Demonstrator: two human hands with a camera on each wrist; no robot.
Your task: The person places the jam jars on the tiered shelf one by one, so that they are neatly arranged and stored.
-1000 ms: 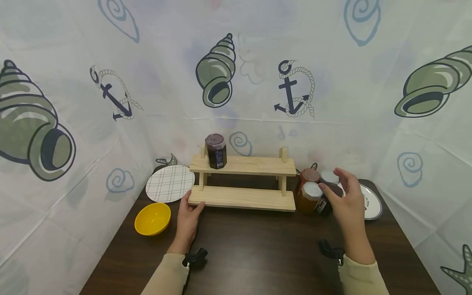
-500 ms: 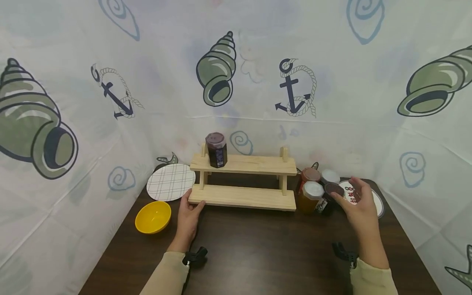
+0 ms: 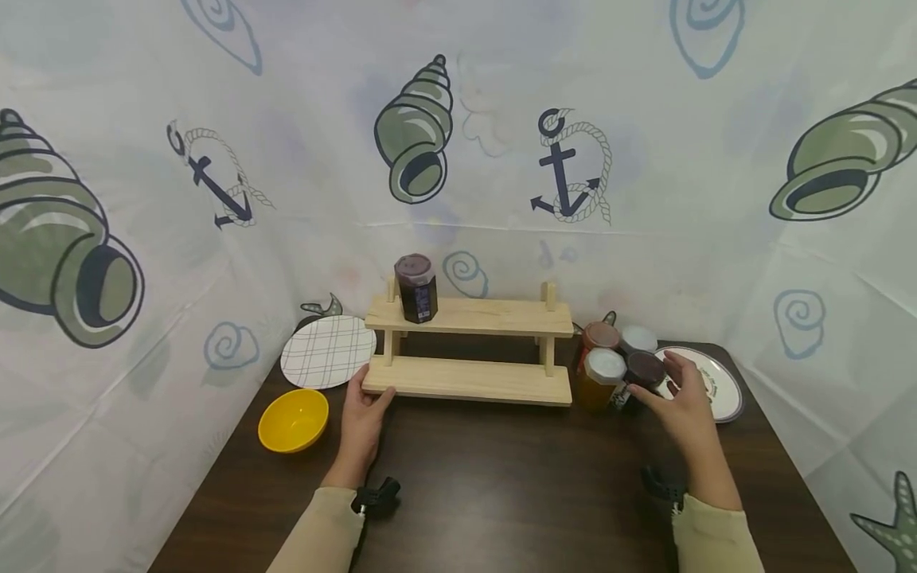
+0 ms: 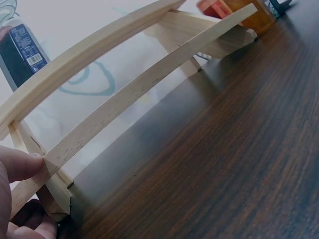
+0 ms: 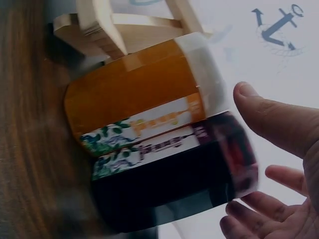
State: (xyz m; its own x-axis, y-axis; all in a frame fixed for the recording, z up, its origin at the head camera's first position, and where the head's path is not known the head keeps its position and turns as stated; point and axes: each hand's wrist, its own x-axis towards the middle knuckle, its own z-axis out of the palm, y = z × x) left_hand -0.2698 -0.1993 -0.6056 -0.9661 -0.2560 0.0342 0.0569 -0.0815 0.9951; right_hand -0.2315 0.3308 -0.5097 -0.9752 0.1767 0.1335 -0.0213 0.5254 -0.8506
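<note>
My left hand (image 3: 361, 426) grips the left end of a two-tier wooden shelf (image 3: 466, 380), thumb on the lower board's front edge and fingers tucked beneath it in the left wrist view. A dark jar (image 3: 417, 293) with a purplish lid stands at the left of the top board. At the right, my right hand (image 3: 680, 410) is spread beside another dark jar (image 5: 164, 191); its thumb (image 5: 269, 117) stands off from the lids and its fingertips overlap the lid's edge. An amber jar (image 5: 134, 94) with a white lid stands against that dark jar.
Behind those two jars are a red-brown-lidded jar (image 3: 600, 336) and a white-lidded jar (image 3: 639, 339). A white plate (image 3: 725, 390) lies at the right. At the left are a checked plate (image 3: 328, 354) and a yellow bowl (image 3: 294, 422). A patterned cloth (image 3: 494, 191) hangs behind the table.
My right hand first moved right, away from the jars, then came back left and lower beside the dark jar. The left hand keeps its grip on the shelf.
</note>
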